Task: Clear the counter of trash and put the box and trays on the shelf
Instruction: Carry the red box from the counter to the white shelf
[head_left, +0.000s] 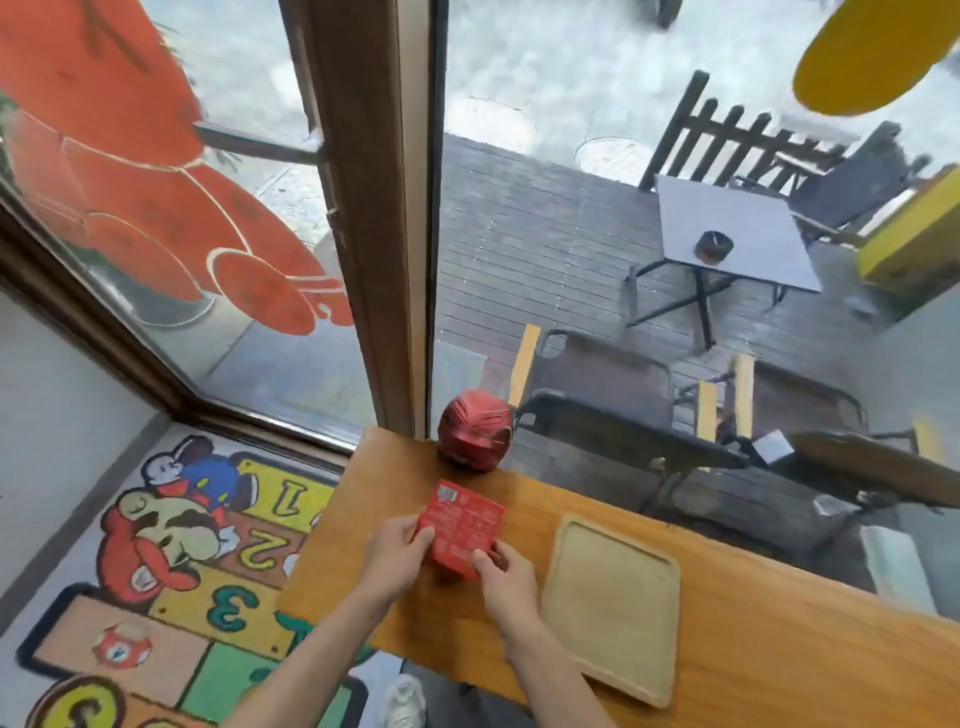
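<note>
Two bare hands hold one small red printed cardboard box (462, 530) above the left end of the orange-brown wooden counter (753, 634). Beyond the box, at the counter's far left corner against the window, sits a red rounded mask-shaped figure (475, 437), apart from the box. Just right of the hands, a pale square wooden tray (613, 608) lies flat, reaching the counter's near edge. A cartoon-patterned number rug (171, 561) covers the floor off the counter's left edge. The left hand (392, 558) clasps the box's left side, thumb on its printed face. The right hand (506, 577) pinches the near right corner, fingers closed on it. Both forearms reach in from the lower frame.
</note>
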